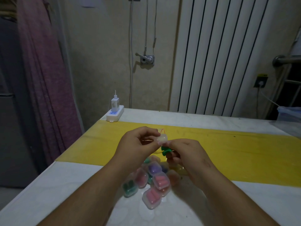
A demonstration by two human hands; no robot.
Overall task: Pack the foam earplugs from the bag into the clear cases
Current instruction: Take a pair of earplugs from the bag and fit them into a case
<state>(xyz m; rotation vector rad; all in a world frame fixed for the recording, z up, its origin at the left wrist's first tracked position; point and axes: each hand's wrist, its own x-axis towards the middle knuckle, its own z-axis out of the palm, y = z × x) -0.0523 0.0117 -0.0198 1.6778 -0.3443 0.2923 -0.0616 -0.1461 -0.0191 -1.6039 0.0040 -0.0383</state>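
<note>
Curtain (47, 75), purple, hung at the upper left, beside the table's left edge. Table (68, 185) edge ran diagonally from lower left up to the far corner, where one white power strip (114, 115) sat right at the rim with one charger (115, 104) plugged in. The far edge ran along the wall across the middle of the frame. A wide strip of white top showed between the left edge and the pile. One yellow band (244, 154) crossed the table; its right stretch lay bare out to the frame edge.

Left hand (138, 142), centre frame above the yellow band, had its fingers curled, pinching one clear case (162, 139) between thumb and fingertips. Whether the case was open could not be told. A thin red line showed just behind it, unclear what.

Filled cases (153, 181) lay heaped below the hands, touching each other, partly on white, partly on yellow. Three were pink, one purple and one green at the pile's left; at least three more were half hidden under the hands, so no exact count.

Right hand (187, 152), just right of the case, held its fingers curled around two green earplugs (165, 150), with a fingertip close to the case. The bag could not be made out.

One white radiator (219, 54) filled the upper right. One plastic tub (289, 114) sat at the right frame edge by the table's far edge.
</note>
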